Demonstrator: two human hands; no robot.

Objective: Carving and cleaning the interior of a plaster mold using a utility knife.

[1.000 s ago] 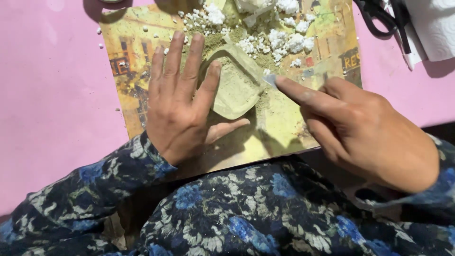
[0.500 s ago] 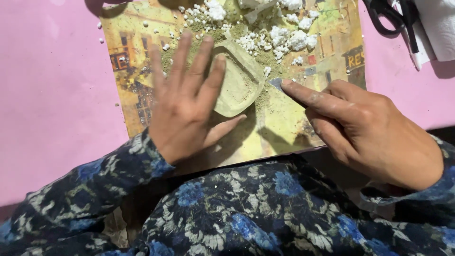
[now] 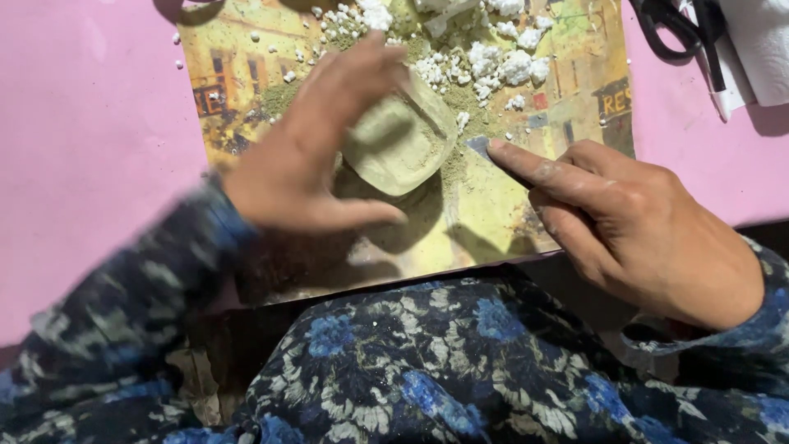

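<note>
Left hand [image 3: 308, 160] gripping tilted pale dish [image 3: 400, 136] dusted with greenish powder, right hand [image 3: 633, 226] half-curled, forefinger pressing printed sheet [image 3: 493, 222], white crumbs [image 3: 501, 62] beyond

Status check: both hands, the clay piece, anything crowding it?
Left hand grips the clay piece, tilting it up. Right hand presses a fingertip on the printed sheet beside it. White crumbs scattered just beyond.

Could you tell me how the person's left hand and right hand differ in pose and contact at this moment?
The left hand is blurred and holds the pale green block, tilting it up off the printed sheet; the right hand is sharp and holds nothing. The left hand's fingers curve around the block, while the right hand points one straight finger onto the sheet beside it. Both wear blue floral sleeves.
</note>
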